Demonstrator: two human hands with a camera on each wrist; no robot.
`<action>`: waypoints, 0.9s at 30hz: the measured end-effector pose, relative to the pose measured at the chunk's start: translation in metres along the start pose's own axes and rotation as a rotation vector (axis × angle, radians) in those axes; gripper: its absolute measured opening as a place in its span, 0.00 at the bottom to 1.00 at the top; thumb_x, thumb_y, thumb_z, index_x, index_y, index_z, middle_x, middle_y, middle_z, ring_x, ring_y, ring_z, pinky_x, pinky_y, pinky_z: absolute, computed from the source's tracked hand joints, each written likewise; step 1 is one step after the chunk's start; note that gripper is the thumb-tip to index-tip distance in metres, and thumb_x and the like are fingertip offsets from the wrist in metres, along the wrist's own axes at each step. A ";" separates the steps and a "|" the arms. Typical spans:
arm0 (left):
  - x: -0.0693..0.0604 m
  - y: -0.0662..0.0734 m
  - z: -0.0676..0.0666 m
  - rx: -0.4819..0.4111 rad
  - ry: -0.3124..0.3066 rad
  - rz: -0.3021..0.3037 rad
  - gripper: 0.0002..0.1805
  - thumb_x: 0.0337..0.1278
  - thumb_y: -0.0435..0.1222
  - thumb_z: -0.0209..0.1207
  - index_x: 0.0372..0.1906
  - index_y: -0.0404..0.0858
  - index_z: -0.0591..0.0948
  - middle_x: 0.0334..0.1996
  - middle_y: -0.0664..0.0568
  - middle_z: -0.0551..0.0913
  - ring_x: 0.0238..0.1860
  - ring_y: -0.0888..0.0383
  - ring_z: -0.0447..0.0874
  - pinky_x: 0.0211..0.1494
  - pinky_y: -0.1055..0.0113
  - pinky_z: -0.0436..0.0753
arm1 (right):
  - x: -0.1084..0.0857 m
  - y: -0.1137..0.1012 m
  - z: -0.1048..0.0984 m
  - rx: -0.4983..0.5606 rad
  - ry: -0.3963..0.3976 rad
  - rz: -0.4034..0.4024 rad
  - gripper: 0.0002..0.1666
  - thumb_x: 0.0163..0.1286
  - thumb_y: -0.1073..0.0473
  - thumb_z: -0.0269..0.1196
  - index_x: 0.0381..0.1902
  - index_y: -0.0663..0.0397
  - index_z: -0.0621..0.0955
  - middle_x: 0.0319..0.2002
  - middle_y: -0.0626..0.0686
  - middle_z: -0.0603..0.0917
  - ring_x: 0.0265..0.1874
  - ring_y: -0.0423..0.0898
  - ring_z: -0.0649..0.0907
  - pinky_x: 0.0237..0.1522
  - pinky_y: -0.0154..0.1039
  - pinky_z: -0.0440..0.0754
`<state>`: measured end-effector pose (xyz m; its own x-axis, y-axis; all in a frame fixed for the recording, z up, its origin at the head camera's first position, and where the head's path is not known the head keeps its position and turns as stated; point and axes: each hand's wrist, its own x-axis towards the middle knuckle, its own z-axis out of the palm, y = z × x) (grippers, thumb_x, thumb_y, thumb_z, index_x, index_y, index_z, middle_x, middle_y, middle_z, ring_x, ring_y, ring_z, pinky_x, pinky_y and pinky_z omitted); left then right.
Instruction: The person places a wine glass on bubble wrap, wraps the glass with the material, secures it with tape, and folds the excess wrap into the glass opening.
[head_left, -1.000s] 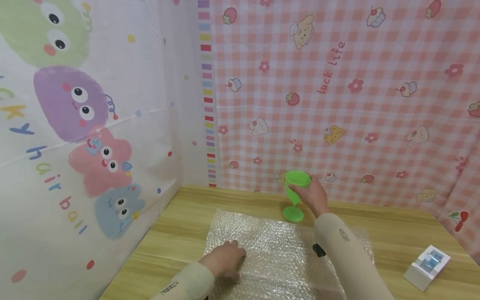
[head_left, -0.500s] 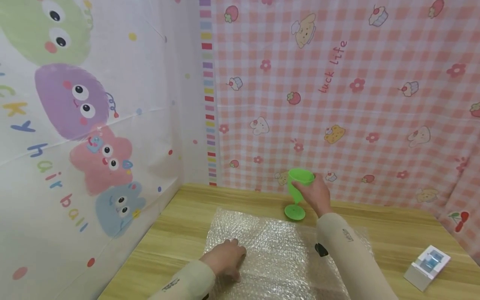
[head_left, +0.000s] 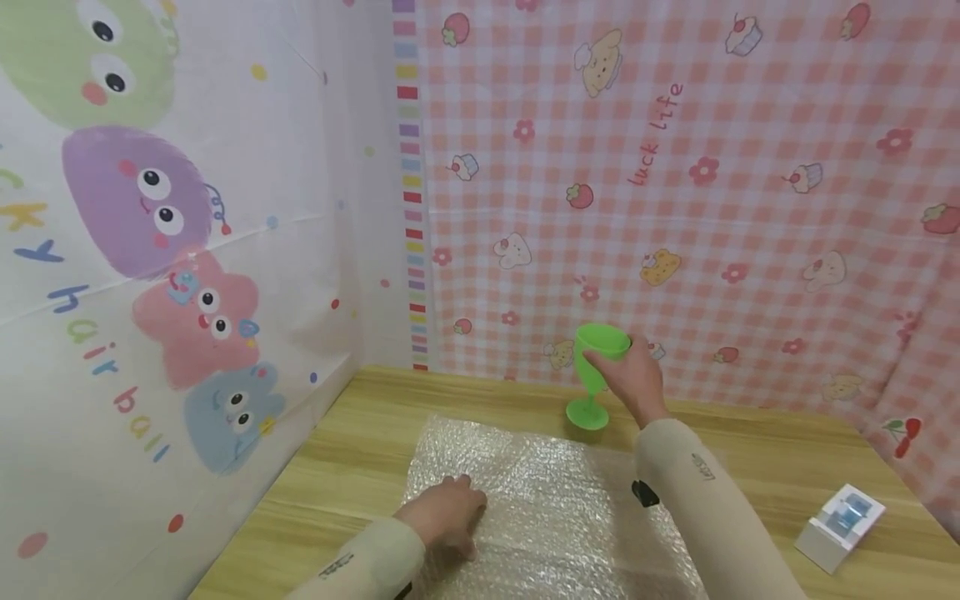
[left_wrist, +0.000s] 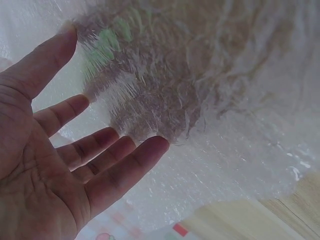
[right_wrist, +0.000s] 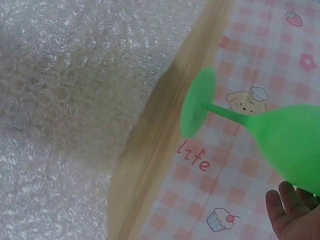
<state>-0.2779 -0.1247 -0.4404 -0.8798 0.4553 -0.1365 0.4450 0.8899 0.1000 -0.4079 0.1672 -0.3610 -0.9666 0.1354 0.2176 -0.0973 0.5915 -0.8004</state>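
A green plastic goblet [head_left: 595, 371] stands upright near the back of the table, just beyond a sheet of bubble wrap [head_left: 547, 517]. My right hand [head_left: 636, 379] grips its bowl from the right side, thumb in front. In the right wrist view, the goblet's round foot [right_wrist: 198, 102] appears slightly above the tabletop, with the stem and bowl at right. My left hand [head_left: 445, 515] rests on the left part of the bubble wrap. Its fingers are spread and only loosely bent in the left wrist view, fingertips [left_wrist: 155, 145] touching the clear film.
On the right side of the wooden table [head_left: 315, 475] lies a small white box [head_left: 840, 525] with a blue-tinted top. A pink checked cloth [head_left: 510, 192] hangs behind the table. A white cartoon-print cloth [head_left: 300, 275] covers the left side.
The goblet has risen slightly in my right hand, its foot lifting a little from the table. My left hand stays in place on the bubble wrap. The head view shifts slightly.
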 end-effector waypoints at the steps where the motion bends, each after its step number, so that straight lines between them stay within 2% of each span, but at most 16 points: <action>1: 0.000 0.000 0.000 0.001 0.000 0.000 0.27 0.31 0.44 0.79 0.44 0.43 0.83 0.35 0.52 0.75 0.39 0.53 0.76 0.41 0.59 0.82 | -0.001 -0.001 -0.002 0.004 0.002 -0.002 0.56 0.63 0.33 0.65 0.73 0.63 0.57 0.59 0.63 0.72 0.55 0.59 0.76 0.56 0.56 0.77; 10: 0.000 0.000 0.001 -0.003 -0.009 0.000 0.27 0.33 0.44 0.78 0.45 0.43 0.83 0.36 0.52 0.76 0.41 0.51 0.78 0.44 0.57 0.82 | -0.008 -0.010 -0.014 -0.007 0.034 -0.043 0.58 0.62 0.29 0.63 0.72 0.64 0.57 0.58 0.64 0.72 0.53 0.59 0.76 0.54 0.56 0.77; 16: 0.000 0.000 0.002 0.001 -0.017 -0.008 0.26 0.34 0.44 0.78 0.44 0.43 0.83 0.35 0.52 0.76 0.42 0.50 0.79 0.44 0.57 0.82 | -0.016 -0.016 -0.018 -0.001 0.018 -0.043 0.59 0.61 0.27 0.61 0.73 0.63 0.57 0.58 0.64 0.73 0.52 0.59 0.77 0.52 0.55 0.78; 23: 0.001 0.001 0.002 0.003 -0.030 -0.013 0.26 0.36 0.44 0.77 0.46 0.43 0.83 0.37 0.52 0.76 0.44 0.48 0.79 0.46 0.56 0.82 | -0.026 -0.019 -0.017 0.104 -0.020 -0.021 0.54 0.60 0.27 0.63 0.68 0.58 0.62 0.53 0.60 0.74 0.46 0.54 0.76 0.46 0.45 0.79; 27: 0.001 0.001 0.002 0.007 -0.022 -0.008 0.26 0.36 0.44 0.77 0.46 0.43 0.83 0.38 0.51 0.77 0.45 0.48 0.79 0.47 0.56 0.82 | -0.032 -0.021 -0.015 0.188 -0.056 0.016 0.53 0.61 0.28 0.63 0.69 0.57 0.60 0.55 0.61 0.72 0.45 0.53 0.77 0.44 0.44 0.81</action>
<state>-0.2775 -0.1232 -0.4420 -0.8798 0.4481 -0.1585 0.4387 0.8939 0.0919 -0.3711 0.1627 -0.3431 -0.9795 0.0957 0.1770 -0.1196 0.4302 -0.8947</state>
